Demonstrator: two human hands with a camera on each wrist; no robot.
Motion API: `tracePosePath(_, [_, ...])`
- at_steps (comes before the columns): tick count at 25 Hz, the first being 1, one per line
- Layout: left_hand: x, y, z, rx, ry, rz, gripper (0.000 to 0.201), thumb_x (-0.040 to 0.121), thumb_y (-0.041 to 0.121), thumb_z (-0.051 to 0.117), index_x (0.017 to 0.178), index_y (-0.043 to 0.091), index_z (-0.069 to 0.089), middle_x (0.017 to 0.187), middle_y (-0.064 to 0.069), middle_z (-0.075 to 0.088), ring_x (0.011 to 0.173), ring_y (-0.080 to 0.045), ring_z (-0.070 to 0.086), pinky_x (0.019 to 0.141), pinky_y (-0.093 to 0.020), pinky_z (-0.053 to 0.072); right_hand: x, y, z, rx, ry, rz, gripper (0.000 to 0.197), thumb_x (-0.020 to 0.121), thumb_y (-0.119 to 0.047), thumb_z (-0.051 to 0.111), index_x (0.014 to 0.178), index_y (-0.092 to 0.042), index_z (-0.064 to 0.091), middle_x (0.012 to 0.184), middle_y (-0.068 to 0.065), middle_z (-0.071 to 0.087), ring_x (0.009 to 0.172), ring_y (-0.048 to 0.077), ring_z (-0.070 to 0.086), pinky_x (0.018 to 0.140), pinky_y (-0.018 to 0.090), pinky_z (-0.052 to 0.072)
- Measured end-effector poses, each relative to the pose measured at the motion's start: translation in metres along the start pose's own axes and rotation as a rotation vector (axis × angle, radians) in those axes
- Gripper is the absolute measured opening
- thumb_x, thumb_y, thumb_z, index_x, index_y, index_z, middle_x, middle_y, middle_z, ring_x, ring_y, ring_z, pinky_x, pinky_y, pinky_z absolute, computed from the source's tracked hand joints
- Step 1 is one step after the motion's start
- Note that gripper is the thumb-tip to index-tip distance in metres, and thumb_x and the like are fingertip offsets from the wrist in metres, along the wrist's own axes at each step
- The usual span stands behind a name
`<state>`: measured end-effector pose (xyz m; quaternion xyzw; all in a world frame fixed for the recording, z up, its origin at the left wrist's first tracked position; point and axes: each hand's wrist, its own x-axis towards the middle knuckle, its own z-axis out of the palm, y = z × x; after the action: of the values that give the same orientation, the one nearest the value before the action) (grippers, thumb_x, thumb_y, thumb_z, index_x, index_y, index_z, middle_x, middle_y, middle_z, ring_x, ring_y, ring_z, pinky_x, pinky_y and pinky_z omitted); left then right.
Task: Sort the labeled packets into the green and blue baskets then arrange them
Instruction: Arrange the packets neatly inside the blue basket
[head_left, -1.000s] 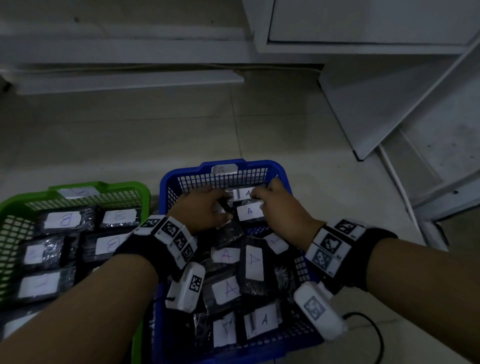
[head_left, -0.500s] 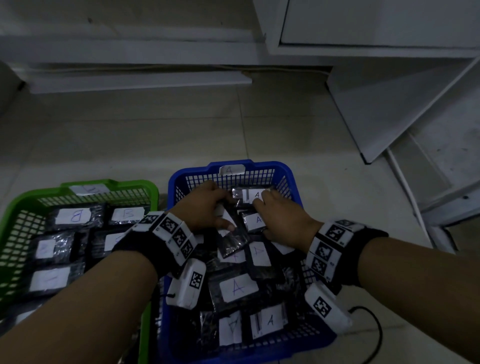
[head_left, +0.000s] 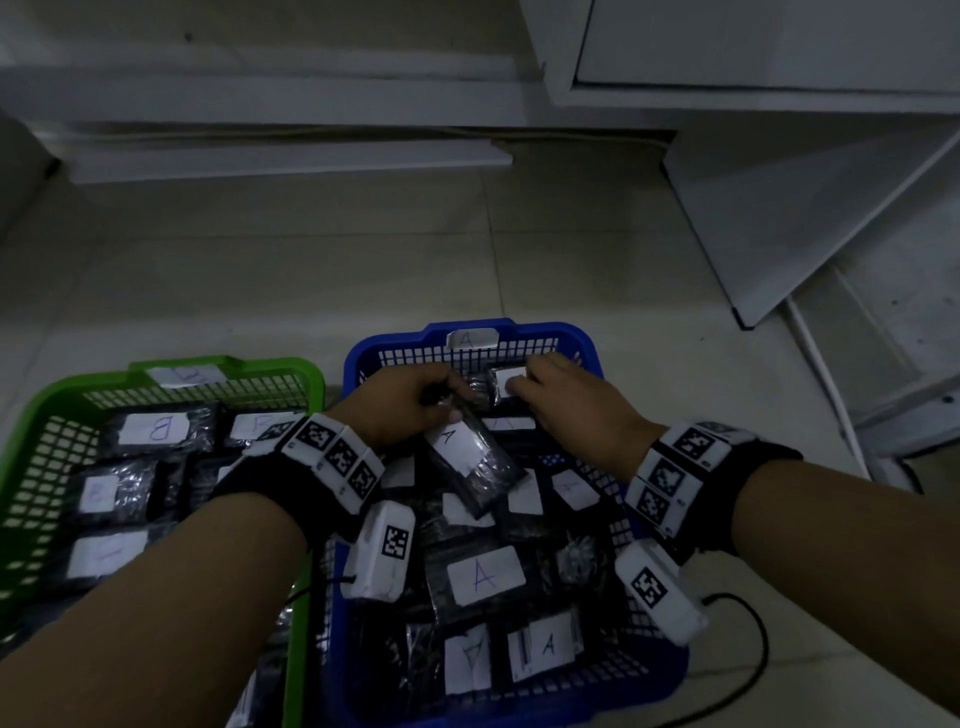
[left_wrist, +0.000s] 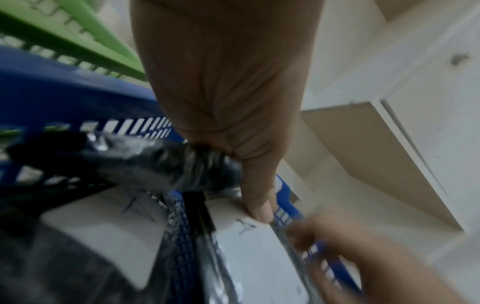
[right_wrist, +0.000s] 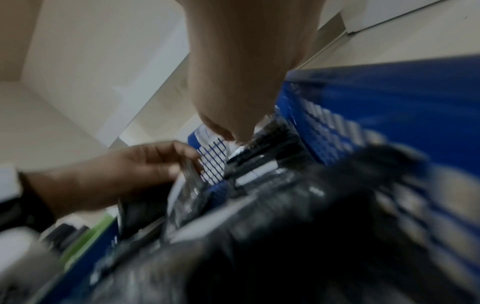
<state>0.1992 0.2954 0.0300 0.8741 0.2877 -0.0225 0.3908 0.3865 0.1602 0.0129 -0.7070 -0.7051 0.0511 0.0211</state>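
The tiled floor (head_left: 363, 270) carries everything here, with white cabinet panels (head_left: 779, 208) leaning at the far right. Two slotted baskets stand on it side by side, touching: the green basket (head_left: 47, 410) on the left and the blue basket (head_left: 587, 343) on the right, the blue one bearing a white tag marked "A" on its far rim. The green basket holds dark packets with B labels (head_left: 156, 428) lying flat in rows. The blue basket holds a looser heap of dark A-labelled packets (head_left: 485, 574), some overlapping.

Both forearms reach into the far end of the blue basket, each wrist wearing a black band with white marker blocks. The left hand (head_left: 402, 402) has its grip clamped on one end of a tilted packet (head_left: 470, 457), thumb on top and fingers curled beneath; its "A" label faces up and its free end slopes down over the heap. The right hand (head_left: 563, 397) lies just beside, at the far wall, with fingertips pinching the edge of a far packet (head_left: 501, 382) that shows a white label. A black cable (head_left: 748, 649) loops on the floor at the blue basket's right.
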Motion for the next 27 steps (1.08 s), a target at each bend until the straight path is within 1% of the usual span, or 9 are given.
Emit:
tracePosePath(3, [0.001,-0.001,0.0,-0.145,0.094,-0.038,0.016,0.088,0.019,0.063,0.098,0.031,0.066,0.095,0.022,0.062,0.089,0.009,0.055,0.081,-0.004,0.04,-0.003,0.003,0.002,0.207,0.005,0.102,0.046,0.089,0.001,0.049,0.134,-0.009,0.05,0.121,0.013,0.053,0.113,0.027,0.049,0.092,0.026,0.04])
tracePosePath(4, [0.002,0.0,0.001,-0.178,0.136,-0.051,0.015,0.088,0.019,0.062,0.098,0.03,0.066,0.093,0.023,0.061,0.087,0.011,0.054,0.078,-0.001,0.041,-0.002,0.001,-0.001,0.308,0.076,0.166,0.039,0.091,-0.001,0.049,0.129,-0.008,0.054,0.119,0.014,0.056,0.111,0.027,0.052,0.09,0.019,0.037])
tracePosePath(6, [0.006,0.007,0.004,-0.267,0.223,-0.077,0.012,0.089,0.017,0.061,0.096,0.026,0.066,0.089,0.021,0.061,0.082,0.01,0.054,0.068,0.002,0.04,-0.004,-0.007,-0.01,0.519,0.211,0.325,0.025,0.095,-0.013,0.051,0.114,-0.009,0.065,0.106,0.008,0.064,0.094,0.017,0.058,0.073,0.005,0.034])
tracePosePath(9, [0.012,0.014,0.009,-0.476,0.315,-0.116,0.013,0.088,0.016,0.063,0.09,0.028,0.065,0.093,0.002,0.069,0.084,-0.007,0.064,0.076,-0.015,0.051,-0.012,-0.02,-0.019,0.787,0.133,0.448,0.018,0.091,-0.027,0.058,0.108,-0.021,0.062,0.094,-0.006,0.064,0.076,0.0,0.056,0.059,-0.002,0.038])
tracePosePath(13, [0.018,0.019,0.019,-0.575,0.286,-0.283,0.023,0.092,0.027,0.057,0.112,0.016,0.059,0.109,-0.013,0.066,0.095,-0.026,0.065,0.085,-0.043,0.056,-0.016,-0.016,-0.017,0.728,0.176,0.467,0.025,0.091,-0.011,0.056,0.114,-0.017,0.062,0.108,0.005,0.059,0.092,0.013,0.053,0.061,0.01,0.033])
tracePosePath(18, [0.02,0.031,0.032,-0.714,0.124,-0.377,0.049,0.099,0.038,0.039,0.128,0.0,0.048,0.13,-0.021,0.054,0.098,-0.022,0.054,0.091,-0.039,0.049,-0.017,-0.011,-0.015,0.635,0.233,0.491,0.038,0.093,0.0,0.045,0.127,-0.012,0.057,0.113,0.013,0.048,0.103,0.023,0.05,0.072,0.003,0.029])
tracePosePath(20, [0.021,0.03,0.034,-0.68,0.144,-0.39,0.048,0.099,0.037,0.038,0.126,-0.001,0.05,0.129,-0.021,0.055,0.097,-0.022,0.054,0.089,-0.037,0.049,-0.018,-0.011,-0.018,0.603,0.236,0.449,0.042,0.091,0.004,0.047,0.129,-0.01,0.056,0.112,0.015,0.05,0.101,0.021,0.05,0.074,-0.003,0.028])
tracePosePath(24, [0.027,0.027,0.036,-0.638,0.217,-0.356,0.031,0.097,0.015,0.043,0.122,0.002,0.057,0.118,-0.018,0.062,0.099,-0.025,0.06,0.092,-0.038,0.051,-0.019,-0.004,-0.031,0.64,0.382,0.55,0.038,0.09,0.002,0.045,0.124,-0.009,0.058,0.107,0.011,0.048,0.093,0.015,0.048,0.072,0.002,0.03])
tracePosePath(27, [0.035,0.026,0.042,-0.576,0.229,-0.375,0.031,0.09,0.014,0.055,0.12,0.008,0.059,0.108,-0.011,0.065,0.099,-0.024,0.064,0.093,-0.038,0.052,-0.022,0.004,-0.034,0.661,0.423,0.591,0.036,0.091,0.001,0.043,0.122,-0.009,0.059,0.103,0.005,0.043,0.091,0.012,0.046,0.072,0.003,0.03])
